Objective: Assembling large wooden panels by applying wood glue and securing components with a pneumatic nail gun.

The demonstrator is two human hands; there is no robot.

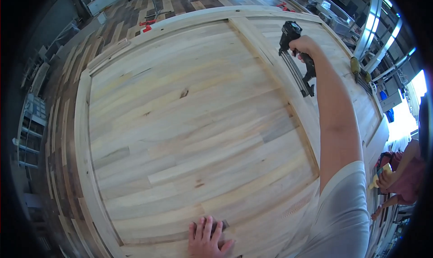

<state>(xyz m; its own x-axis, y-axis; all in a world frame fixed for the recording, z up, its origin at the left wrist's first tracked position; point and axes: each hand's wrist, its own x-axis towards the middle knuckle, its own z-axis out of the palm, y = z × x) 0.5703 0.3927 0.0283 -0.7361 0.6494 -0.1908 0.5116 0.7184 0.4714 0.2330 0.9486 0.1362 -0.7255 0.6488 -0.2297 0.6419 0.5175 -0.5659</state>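
Gripping a black nail gun [296,73] with the right hand [306,46], fingers wrapped around its handle, just right of the middle rail [257,39], near the far edge of the wooden panel [189,122]. Cannot tell about contact between tool and wood. Resting the left hand [209,243] palm down, fingers slightly spread, at the near edge, well apart from the right, with an olive-and-black tool [358,72] by the right edge.

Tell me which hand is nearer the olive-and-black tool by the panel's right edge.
Right. The right hand, gripping a black nail gun, is left of the olive-and-black tool; the left hand is spread on the near part of the wooden panel, farther away.
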